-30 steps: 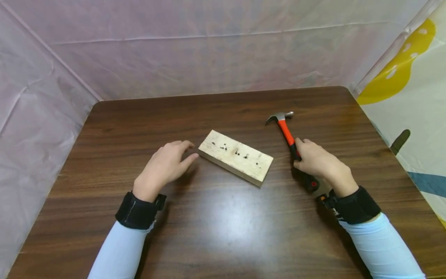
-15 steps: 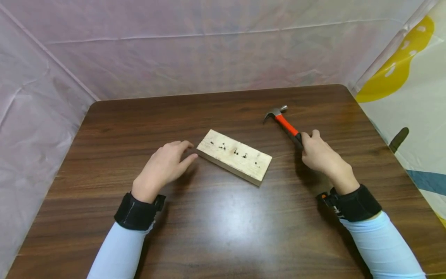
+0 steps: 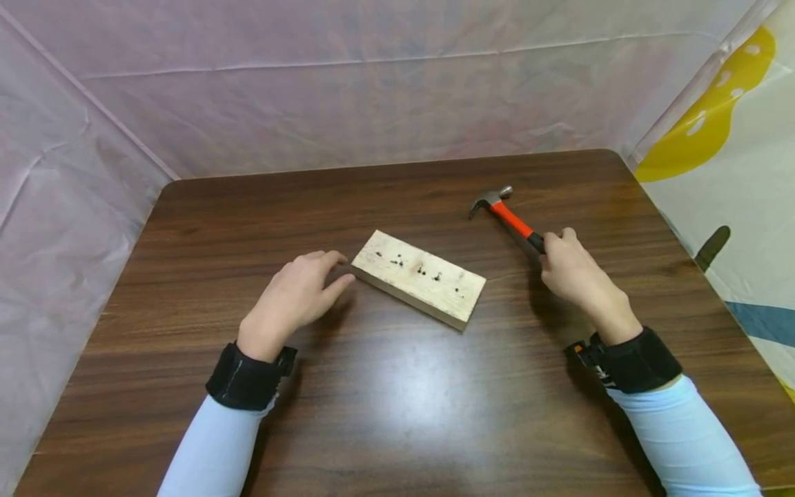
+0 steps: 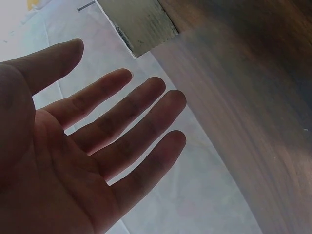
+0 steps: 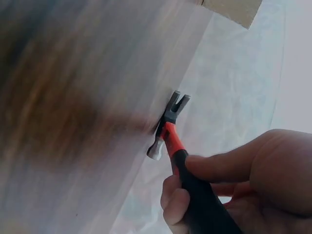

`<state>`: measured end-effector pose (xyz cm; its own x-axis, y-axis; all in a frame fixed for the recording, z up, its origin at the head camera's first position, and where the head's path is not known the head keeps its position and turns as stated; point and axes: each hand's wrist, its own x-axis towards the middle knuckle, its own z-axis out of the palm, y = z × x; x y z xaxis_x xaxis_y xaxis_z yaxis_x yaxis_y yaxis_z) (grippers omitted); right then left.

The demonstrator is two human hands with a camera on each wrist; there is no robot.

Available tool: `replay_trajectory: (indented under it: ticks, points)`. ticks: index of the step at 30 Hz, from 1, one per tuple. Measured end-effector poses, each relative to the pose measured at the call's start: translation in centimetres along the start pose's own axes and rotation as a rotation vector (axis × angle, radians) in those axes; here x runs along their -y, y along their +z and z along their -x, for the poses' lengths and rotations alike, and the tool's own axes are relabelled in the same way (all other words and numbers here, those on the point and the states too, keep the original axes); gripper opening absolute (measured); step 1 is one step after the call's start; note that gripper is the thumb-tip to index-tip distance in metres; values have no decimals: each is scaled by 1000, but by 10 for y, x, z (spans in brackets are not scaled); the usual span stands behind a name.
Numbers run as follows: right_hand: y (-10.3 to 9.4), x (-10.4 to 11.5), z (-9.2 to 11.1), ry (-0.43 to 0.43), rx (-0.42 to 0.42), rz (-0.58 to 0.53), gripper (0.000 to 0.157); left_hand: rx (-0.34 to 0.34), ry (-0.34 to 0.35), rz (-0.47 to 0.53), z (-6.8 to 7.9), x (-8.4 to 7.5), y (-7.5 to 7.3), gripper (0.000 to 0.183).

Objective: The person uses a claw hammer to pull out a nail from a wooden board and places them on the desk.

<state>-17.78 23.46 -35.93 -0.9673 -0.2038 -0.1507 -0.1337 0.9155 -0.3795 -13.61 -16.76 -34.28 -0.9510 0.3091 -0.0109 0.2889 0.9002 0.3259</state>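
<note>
My right hand (image 3: 577, 273) grips a claw hammer (image 3: 512, 219) by the black part of its handle. The hammer has an orange-red upper handle and a steel head, which points away to the upper left. In the right wrist view, the thumb and curled fingers wrap the black grip (image 5: 202, 200). A pale wooden block (image 3: 419, 279) lies slanted on the table, with several dark marks or holes along its top. My left hand (image 3: 295, 297) is just left of the block, fingers loosely extended and holding nothing. In the left wrist view, a short thin nail-like piece (image 4: 86, 6) sticks out from the block.
The brown wood-grain table (image 3: 397, 414) lies under both hands. Behind it hangs a pale pinkish cloth (image 3: 373, 110), and a patterned sheet (image 3: 702, 200) hangs at the right. Black bands (image 3: 245, 376) circle the wrists over light blue sleeves.
The right hand has shifted forward and right, lifting the hammer's handle; the handle now slants more and its end is hidden in the hand. The left hand and block stay put.
</note>
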Motion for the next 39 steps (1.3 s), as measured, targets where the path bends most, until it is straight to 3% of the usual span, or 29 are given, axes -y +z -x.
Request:
replay_trajectory:
  ticks: [9,20,29,39]
  points:
    - [0,5,3,-58,-74,-3,38,-23,11,7,1,-1,0,39]
    - [3,14,6,-228,-192,-61,39,-89,70,-4,-2,-4,6,39]
    - [-1,27,12,-326,-230,-67,37,-270,232,34,-13,-13,11,34]
    - [-6,47,18,-448,-207,-100,36,-429,339,104,-35,-18,21,61]
